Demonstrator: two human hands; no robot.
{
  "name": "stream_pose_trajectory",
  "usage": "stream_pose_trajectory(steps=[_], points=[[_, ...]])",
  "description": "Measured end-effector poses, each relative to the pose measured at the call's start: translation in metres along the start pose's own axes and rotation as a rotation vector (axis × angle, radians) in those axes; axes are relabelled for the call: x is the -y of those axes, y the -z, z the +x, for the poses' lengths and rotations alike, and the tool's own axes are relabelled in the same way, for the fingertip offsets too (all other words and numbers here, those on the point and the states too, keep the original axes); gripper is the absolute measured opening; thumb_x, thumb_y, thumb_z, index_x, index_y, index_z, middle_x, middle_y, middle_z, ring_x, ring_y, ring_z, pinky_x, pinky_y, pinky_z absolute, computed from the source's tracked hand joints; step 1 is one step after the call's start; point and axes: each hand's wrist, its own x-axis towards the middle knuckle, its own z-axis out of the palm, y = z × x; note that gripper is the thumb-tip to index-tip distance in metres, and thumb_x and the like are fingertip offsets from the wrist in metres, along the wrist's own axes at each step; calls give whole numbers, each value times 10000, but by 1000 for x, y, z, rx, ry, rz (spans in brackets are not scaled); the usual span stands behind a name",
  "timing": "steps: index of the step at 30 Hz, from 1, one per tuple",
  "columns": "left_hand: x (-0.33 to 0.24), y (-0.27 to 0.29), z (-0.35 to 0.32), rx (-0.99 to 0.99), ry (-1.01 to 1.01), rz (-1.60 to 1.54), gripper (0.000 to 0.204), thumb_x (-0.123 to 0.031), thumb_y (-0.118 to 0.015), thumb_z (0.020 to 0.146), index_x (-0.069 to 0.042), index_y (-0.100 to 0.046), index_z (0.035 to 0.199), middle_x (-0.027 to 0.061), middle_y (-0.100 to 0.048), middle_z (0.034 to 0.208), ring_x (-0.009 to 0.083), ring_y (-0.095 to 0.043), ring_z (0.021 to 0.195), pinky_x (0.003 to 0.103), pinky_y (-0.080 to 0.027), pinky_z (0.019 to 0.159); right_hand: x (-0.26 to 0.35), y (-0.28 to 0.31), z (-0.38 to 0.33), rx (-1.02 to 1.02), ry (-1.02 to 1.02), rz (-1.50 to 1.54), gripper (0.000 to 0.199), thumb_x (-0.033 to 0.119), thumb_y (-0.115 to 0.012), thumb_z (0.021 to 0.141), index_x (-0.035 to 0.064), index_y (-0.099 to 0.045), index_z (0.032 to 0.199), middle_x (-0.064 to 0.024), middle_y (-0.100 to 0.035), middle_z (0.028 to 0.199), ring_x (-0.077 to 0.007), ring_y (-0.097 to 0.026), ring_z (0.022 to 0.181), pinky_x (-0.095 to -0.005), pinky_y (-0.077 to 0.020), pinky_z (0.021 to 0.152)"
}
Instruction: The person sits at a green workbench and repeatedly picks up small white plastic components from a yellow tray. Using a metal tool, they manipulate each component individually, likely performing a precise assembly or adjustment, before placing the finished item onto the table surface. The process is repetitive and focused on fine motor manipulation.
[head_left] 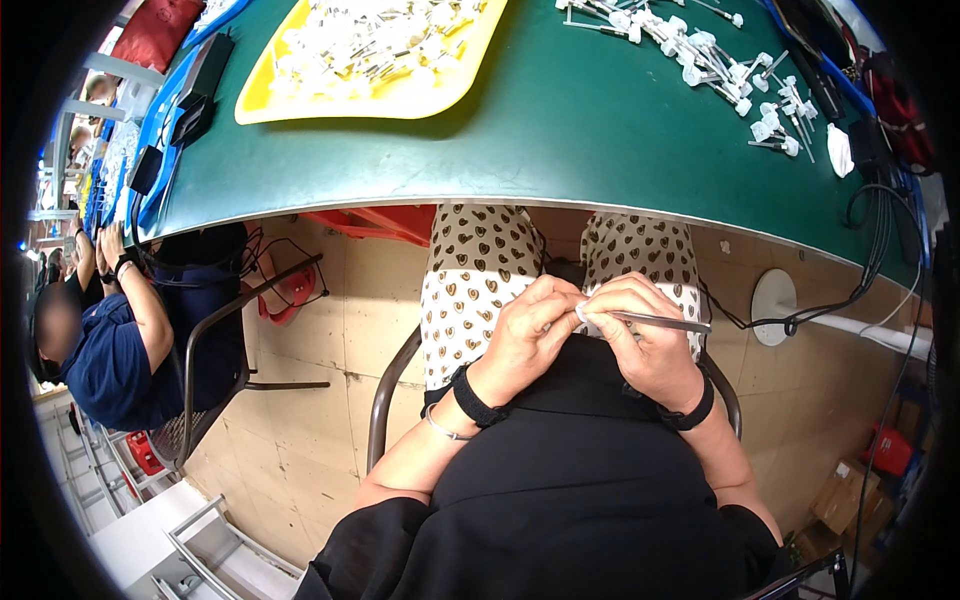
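Observation:
Both hands meet above my lap, just off the table's front edge. My left hand point(538, 325) is closed, its fingertips pinching a small white piece point(581, 313), mostly covered by the fingers. Closed around a slim grey metal tool point(665, 321), perhaps tweezers, is my right hand point(645, 345). The tool's free end points right; its other end disappears among the fingers near the white piece. Right thumb and fingertips touch or nearly touch the left ones.
On the green table point(560, 150) stands a yellow tray point(420, 108) heaped with small white parts with metal stems. Similar loose parts point(700, 60) lie at the right. Black cables point(880, 240) hang over the right edge. A seated co-worker point(130, 330) is at the left.

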Motion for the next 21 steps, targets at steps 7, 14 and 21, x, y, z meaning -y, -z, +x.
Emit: stream_pose_trajectory(steps=[7, 14, 21], points=[[-2, -3, 3, -29, 23, -70, 158, 21, -755, 849, 3, -738, 1006, 104, -700, 971, 193, -661, 845, 288, -539, 725, 3, -5, -12, -140, -311, 277, 69, 32, -663, 938, -11, -708, 969, -98, -686, 940, -174, -643, 816, -303, -532, 721], [0, -3, 4, -43, -11, -73, 156, 22, -756, 848, 4, -740, 1002, 103, -701, 968, 189, -668, 831, 284, -545, 714, 2, -5, -11, -132, -282, 257, 74, 34, -664, 939, -11, -705, 981, -100, -684, 937, -172, -648, 818, -304, -534, 720], [0, 0, 2, -16, -21, -33, 191, 42, -717, 864, -15, -731, 1045, 98, -694, 987, 216, -690, 867, 303, -564, 743, 4, 0, -2, -59, -20, -35, 55, 5, -673, 913, -3, -704, 958, -111, -685, 922, -233, -660, 810, -325, -542, 707]])
